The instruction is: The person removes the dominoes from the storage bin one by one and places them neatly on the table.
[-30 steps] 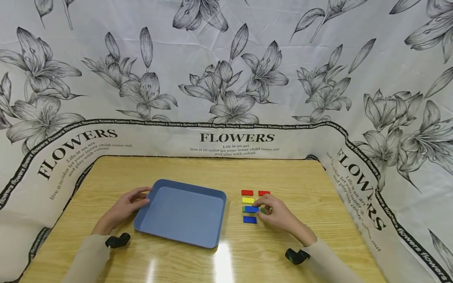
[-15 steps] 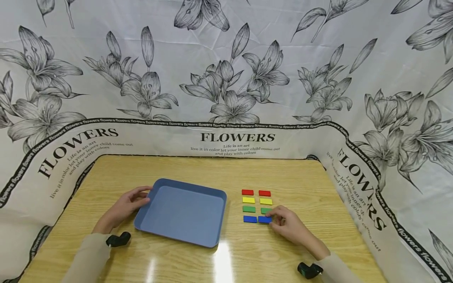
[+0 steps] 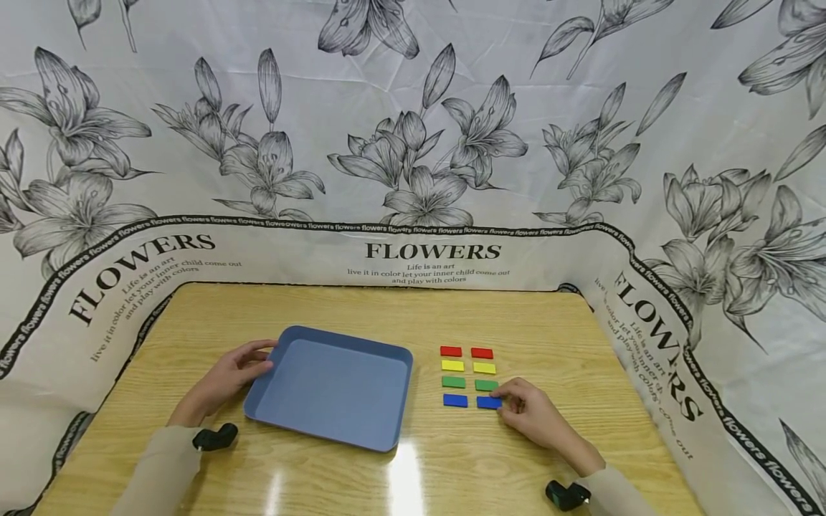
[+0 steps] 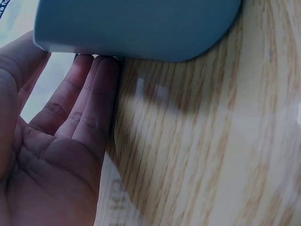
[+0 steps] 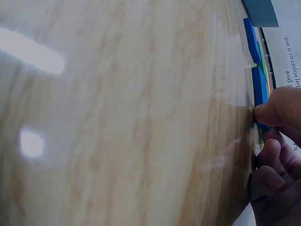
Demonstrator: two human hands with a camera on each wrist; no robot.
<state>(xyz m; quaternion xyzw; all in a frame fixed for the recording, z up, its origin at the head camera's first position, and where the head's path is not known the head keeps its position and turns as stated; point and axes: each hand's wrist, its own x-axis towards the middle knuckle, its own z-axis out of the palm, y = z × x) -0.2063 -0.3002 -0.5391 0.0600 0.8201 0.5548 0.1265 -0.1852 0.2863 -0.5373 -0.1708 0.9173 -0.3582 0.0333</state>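
My left hand [image 3: 226,380] holds the left rim of a shallow blue-grey tray [image 3: 325,431]. In the left wrist view, several fingers [image 4: 96,94] lie nearly straight against the tray's outer wall [image 4: 136,28]. Right of the tray, my right hand [image 3: 532,414] pinches a blue block [image 3: 488,403] between thumb and finger, flat on the table. To its left lies a second blue block [image 3: 454,400]. Behind them sit pairs of green blocks [image 3: 454,383], yellow blocks [image 3: 452,365] and red blocks [image 3: 451,351], forming two columns. The right wrist view shows the pinched blue block [image 5: 258,87] edge-on.
The light wooden table [image 3: 323,480] ends against a white curtain [image 3: 426,258] printed with flowers, at the back and both sides. A gap of bare wood separates the tray from the blocks. Lamp glare shines near the front.
My right hand has brought the blue block from over the green row to the front right, then slid it slightly right, away from the other blue block. The left hand and tray stay put.
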